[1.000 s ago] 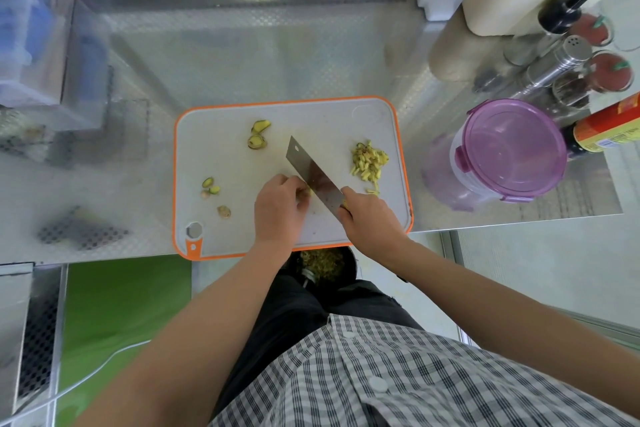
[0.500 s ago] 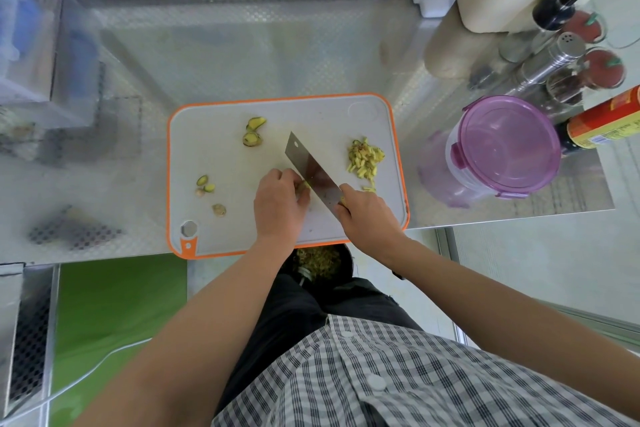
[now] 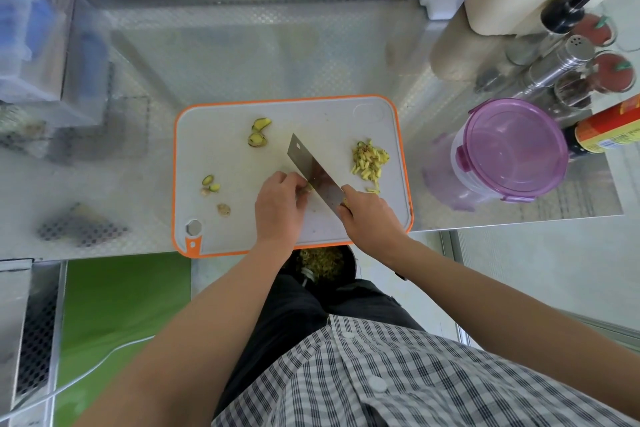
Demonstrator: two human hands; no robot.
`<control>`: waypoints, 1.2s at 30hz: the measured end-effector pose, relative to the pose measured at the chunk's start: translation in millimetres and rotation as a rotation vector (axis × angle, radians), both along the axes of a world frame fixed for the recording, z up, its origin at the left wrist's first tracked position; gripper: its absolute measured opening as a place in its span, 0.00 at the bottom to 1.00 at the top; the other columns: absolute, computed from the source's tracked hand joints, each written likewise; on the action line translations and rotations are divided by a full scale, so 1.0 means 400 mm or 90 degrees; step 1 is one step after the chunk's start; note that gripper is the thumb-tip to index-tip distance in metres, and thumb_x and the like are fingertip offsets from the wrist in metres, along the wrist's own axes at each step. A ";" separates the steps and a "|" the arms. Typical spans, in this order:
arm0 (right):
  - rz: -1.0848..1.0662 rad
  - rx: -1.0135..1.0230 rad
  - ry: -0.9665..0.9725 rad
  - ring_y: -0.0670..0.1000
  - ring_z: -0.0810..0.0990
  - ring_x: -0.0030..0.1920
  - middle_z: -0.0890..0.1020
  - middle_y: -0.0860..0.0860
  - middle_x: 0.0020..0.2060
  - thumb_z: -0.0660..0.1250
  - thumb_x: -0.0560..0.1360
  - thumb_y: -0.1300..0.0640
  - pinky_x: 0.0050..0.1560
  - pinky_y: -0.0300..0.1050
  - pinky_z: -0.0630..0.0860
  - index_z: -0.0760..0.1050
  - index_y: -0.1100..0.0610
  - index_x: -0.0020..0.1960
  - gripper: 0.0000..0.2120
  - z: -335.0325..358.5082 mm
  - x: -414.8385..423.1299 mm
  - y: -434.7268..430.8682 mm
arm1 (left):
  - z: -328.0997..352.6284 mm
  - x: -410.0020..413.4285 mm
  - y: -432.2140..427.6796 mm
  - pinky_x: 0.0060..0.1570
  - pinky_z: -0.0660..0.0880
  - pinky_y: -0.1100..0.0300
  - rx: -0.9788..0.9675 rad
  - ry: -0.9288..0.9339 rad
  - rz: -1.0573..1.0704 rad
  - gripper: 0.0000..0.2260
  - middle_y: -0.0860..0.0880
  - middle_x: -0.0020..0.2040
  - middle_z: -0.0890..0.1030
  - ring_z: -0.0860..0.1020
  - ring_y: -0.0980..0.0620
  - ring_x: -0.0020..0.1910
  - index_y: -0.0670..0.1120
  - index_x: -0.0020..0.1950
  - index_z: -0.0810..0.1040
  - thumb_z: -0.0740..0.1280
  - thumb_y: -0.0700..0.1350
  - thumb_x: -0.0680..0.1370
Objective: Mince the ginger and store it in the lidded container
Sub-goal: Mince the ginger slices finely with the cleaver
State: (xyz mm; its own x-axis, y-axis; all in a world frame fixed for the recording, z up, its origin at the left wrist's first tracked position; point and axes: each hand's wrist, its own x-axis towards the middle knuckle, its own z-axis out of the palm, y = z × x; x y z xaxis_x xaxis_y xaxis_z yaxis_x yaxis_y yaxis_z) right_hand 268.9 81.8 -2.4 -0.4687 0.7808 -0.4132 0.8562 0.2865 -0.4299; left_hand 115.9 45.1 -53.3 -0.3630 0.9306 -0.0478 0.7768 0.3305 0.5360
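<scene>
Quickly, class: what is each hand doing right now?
Left hand: fingers curled, holding a small ginger piece against the board.
Right hand: gripping the cleaver.

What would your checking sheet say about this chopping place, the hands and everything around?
Surface: steel counter with an orange-rimmed cutting board on it.
Job's things: cleaver against the ginger piece; cut ginger pile to its right; purple-lidded container, lid on, off the board.
Clutter: ginger scraps on the board's left; shaker and bottles at right.
Hands: left hand pinches the ginger piece; right hand grips the cleaver handle.
Cables: thin white cable across the green floor.
Surroundings: clear bins at left.
</scene>
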 end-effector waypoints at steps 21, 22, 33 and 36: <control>0.022 0.003 -0.078 0.56 0.70 0.37 0.71 0.53 0.36 0.55 0.79 0.61 0.35 0.47 0.65 0.64 0.57 0.49 0.01 0.009 -0.022 -0.004 | -0.007 0.002 0.000 0.40 0.73 0.58 0.015 -0.079 0.049 0.02 0.46 0.39 0.80 0.78 0.46 0.38 0.42 0.42 0.84 0.73 0.37 0.71; 0.022 0.006 -0.092 0.56 0.70 0.37 0.71 0.53 0.37 0.55 0.79 0.62 0.35 0.47 0.65 0.62 0.57 0.48 0.03 0.004 -0.028 -0.003 | -0.007 0.002 -0.001 0.40 0.74 0.57 0.016 -0.078 0.048 0.02 0.45 0.39 0.80 0.78 0.46 0.39 0.42 0.42 0.84 0.73 0.37 0.71; 0.006 0.009 -0.016 0.58 0.71 0.39 0.70 0.52 0.39 0.55 0.80 0.58 0.37 0.51 0.69 0.65 0.59 0.55 0.05 0.006 -0.048 0.009 | -0.002 -0.001 -0.007 0.40 0.73 0.58 0.029 -0.078 0.053 0.02 0.45 0.38 0.80 0.78 0.45 0.39 0.42 0.43 0.85 0.74 0.37 0.71; 0.031 0.008 -0.042 0.57 0.70 0.38 0.70 0.52 0.38 0.56 0.79 0.61 0.35 0.49 0.66 0.65 0.59 0.54 0.04 0.012 -0.046 0.002 | -0.001 0.001 -0.004 0.42 0.74 0.59 0.020 -0.098 0.067 0.03 0.45 0.40 0.81 0.78 0.45 0.41 0.42 0.43 0.85 0.73 0.36 0.71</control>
State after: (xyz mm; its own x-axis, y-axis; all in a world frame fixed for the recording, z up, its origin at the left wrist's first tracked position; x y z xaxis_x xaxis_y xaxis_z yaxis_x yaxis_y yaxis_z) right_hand 250.4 82.7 2.3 -0.4780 0.7631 -0.4349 0.8676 0.3330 -0.3693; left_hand 116.4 43.4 -53.8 -0.4491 0.8898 -0.0816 0.6468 0.3867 0.6574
